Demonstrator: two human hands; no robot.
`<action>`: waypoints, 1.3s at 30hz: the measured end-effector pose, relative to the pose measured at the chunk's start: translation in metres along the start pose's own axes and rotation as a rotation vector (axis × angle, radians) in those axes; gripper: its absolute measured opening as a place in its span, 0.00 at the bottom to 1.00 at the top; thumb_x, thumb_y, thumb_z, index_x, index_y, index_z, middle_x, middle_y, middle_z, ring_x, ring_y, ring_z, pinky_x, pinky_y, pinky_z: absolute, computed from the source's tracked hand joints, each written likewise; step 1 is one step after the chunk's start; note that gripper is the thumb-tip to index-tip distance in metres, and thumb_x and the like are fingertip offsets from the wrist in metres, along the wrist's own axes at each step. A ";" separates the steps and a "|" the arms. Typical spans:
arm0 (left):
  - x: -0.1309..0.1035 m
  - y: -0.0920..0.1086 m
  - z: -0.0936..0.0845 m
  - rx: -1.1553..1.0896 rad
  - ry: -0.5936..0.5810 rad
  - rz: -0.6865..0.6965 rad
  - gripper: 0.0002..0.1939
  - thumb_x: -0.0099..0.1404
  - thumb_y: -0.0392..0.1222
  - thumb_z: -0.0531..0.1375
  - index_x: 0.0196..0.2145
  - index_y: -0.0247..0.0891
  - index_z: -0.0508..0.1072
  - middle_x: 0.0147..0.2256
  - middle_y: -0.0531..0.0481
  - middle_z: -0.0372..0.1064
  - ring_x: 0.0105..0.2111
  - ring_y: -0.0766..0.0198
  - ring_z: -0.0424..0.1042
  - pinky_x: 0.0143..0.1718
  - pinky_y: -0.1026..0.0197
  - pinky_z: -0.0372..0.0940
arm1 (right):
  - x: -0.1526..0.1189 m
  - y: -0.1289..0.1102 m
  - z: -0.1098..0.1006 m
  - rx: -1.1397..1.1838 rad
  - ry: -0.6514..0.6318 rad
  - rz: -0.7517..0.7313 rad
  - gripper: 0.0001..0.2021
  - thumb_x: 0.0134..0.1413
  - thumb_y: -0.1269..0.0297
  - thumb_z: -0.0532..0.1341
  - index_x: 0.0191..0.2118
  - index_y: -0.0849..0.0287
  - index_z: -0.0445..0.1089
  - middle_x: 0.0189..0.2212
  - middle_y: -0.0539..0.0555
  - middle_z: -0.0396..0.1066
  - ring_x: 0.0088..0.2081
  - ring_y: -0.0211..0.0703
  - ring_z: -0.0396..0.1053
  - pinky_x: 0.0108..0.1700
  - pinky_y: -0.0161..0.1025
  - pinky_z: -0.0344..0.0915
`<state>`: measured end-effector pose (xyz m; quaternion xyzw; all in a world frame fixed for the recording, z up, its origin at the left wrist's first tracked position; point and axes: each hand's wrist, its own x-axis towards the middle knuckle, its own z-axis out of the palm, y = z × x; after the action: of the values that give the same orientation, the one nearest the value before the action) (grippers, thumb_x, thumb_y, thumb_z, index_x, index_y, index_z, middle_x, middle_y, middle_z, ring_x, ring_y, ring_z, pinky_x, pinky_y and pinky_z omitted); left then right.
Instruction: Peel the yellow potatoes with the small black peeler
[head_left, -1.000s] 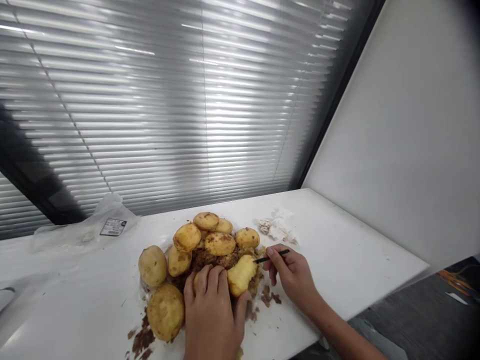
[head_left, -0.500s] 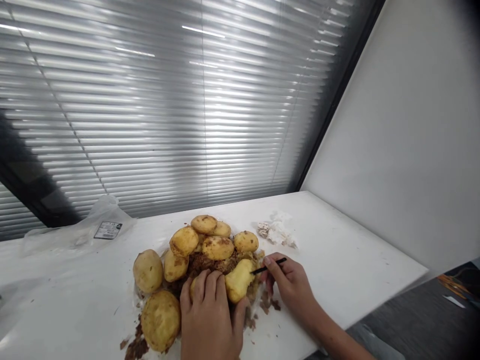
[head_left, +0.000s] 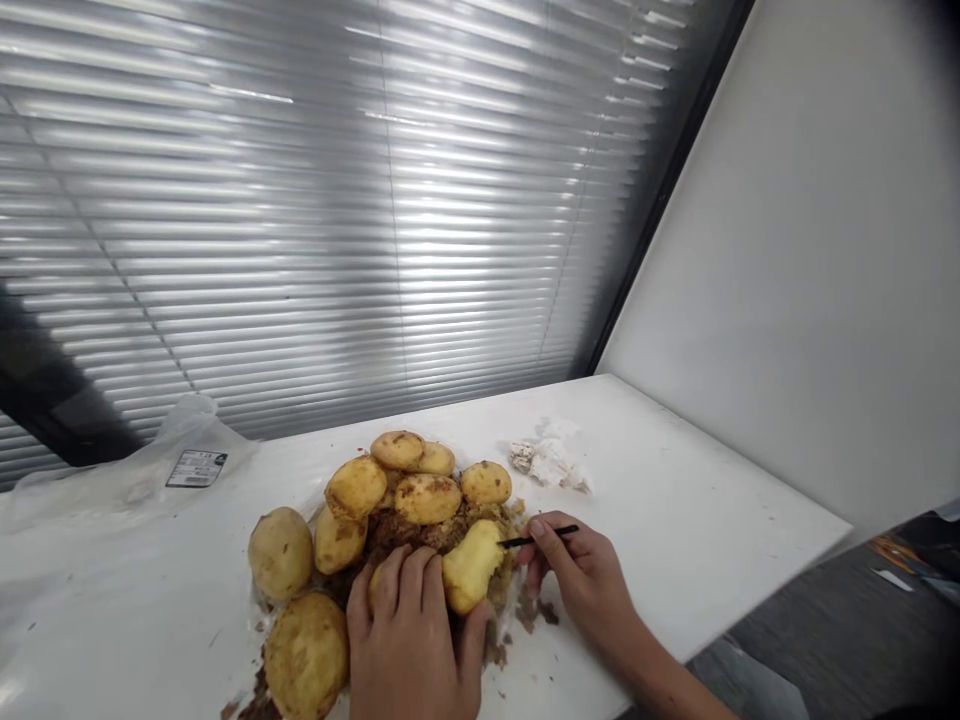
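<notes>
My left hand (head_left: 412,630) is closed over a pale yellow potato (head_left: 471,572), fingers across its top and thumb along its near right side. The potato's right end is bare of skin, with a rough patch. Between the fingertips of my right hand (head_left: 581,570) is a slim black stick-like tool (head_left: 540,537), its tip against that rough patch. What kind of tool it is I cannot make out. Brown peelings (head_left: 394,530) lie in a heap behind my left hand. A large potato (head_left: 307,655) sits just left of that hand.
Several potatoes (head_left: 427,498) ring the peelings at the back and left. Crumpled white tissue (head_left: 555,465) lies on the white table (head_left: 697,510) behind my right hand. A clear plastic bag with a label (head_left: 196,468) is at the back left. Blinds and a white partition border the table.
The view has shifted slightly, so the potatoes and bag appear a little further left. Both hands keep their grips, and the black tool lies at a flatter angle.
</notes>
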<state>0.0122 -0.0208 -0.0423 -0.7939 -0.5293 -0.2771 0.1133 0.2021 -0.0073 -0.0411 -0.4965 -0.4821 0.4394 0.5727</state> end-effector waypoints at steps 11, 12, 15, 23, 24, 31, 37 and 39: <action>-0.001 -0.002 0.001 -0.013 -0.003 0.018 0.19 0.65 0.50 0.58 0.47 0.32 0.71 0.47 0.42 0.71 0.51 0.47 0.63 0.55 0.40 0.50 | -0.009 -0.019 0.007 -0.183 0.017 -0.017 0.24 0.59 0.42 0.58 0.25 0.59 0.71 0.18 0.53 0.70 0.15 0.38 0.66 0.18 0.33 0.64; -0.001 -0.003 0.002 -0.007 0.001 0.034 0.20 0.65 0.51 0.58 0.48 0.33 0.70 0.47 0.42 0.71 0.51 0.47 0.63 0.55 0.41 0.50 | -0.011 -0.021 0.012 -0.164 -0.030 0.000 0.25 0.59 0.42 0.58 0.24 0.59 0.71 0.17 0.53 0.69 0.15 0.38 0.66 0.18 0.33 0.64; -0.002 -0.003 0.001 -0.022 -0.002 0.018 0.20 0.66 0.51 0.57 0.48 0.34 0.70 0.48 0.43 0.71 0.51 0.48 0.63 0.56 0.42 0.50 | -0.011 -0.023 0.025 -0.092 -0.132 0.103 0.26 0.56 0.39 0.59 0.24 0.59 0.68 0.16 0.51 0.68 0.14 0.35 0.63 0.16 0.31 0.62; -0.001 0.004 -0.002 -0.082 -0.030 -0.061 0.19 0.67 0.50 0.55 0.47 0.33 0.71 0.48 0.43 0.71 0.52 0.48 0.63 0.58 0.41 0.50 | -0.008 -0.020 0.025 -0.025 -0.059 0.142 0.26 0.56 0.39 0.60 0.26 0.61 0.66 0.14 0.49 0.66 0.12 0.32 0.60 0.15 0.28 0.56; -0.001 0.003 -0.002 -0.078 -0.026 -0.051 0.19 0.67 0.50 0.55 0.48 0.33 0.71 0.48 0.43 0.71 0.52 0.48 0.63 0.58 0.41 0.50 | -0.009 -0.019 0.026 -0.005 -0.077 0.136 0.25 0.57 0.40 0.60 0.27 0.61 0.67 0.15 0.49 0.67 0.13 0.32 0.61 0.15 0.28 0.57; 0.000 0.005 -0.005 -0.101 -0.056 -0.079 0.19 0.68 0.50 0.54 0.48 0.32 0.71 0.48 0.42 0.71 0.53 0.47 0.62 0.58 0.40 0.50 | -0.009 -0.019 0.028 -0.055 -0.006 0.097 0.23 0.58 0.43 0.61 0.27 0.61 0.68 0.17 0.49 0.67 0.13 0.30 0.59 0.15 0.28 0.56; 0.000 0.006 -0.005 -0.080 -0.046 -0.073 0.19 0.68 0.49 0.55 0.48 0.31 0.71 0.48 0.41 0.71 0.53 0.47 0.62 0.58 0.40 0.49 | -0.014 -0.018 0.029 -0.087 -0.020 0.050 0.24 0.59 0.43 0.60 0.26 0.61 0.68 0.16 0.50 0.67 0.15 0.31 0.60 0.17 0.27 0.58; 0.000 0.004 -0.004 -0.072 -0.041 -0.059 0.19 0.68 0.50 0.55 0.48 0.31 0.71 0.48 0.41 0.71 0.52 0.47 0.62 0.57 0.40 0.50 | -0.017 -0.015 0.029 -0.097 -0.005 0.029 0.23 0.60 0.45 0.60 0.26 0.61 0.68 0.17 0.50 0.68 0.15 0.31 0.60 0.18 0.27 0.58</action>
<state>0.0147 -0.0243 -0.0384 -0.7870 -0.5445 -0.2828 0.0656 0.1710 -0.0211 -0.0266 -0.5294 -0.4973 0.4248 0.5403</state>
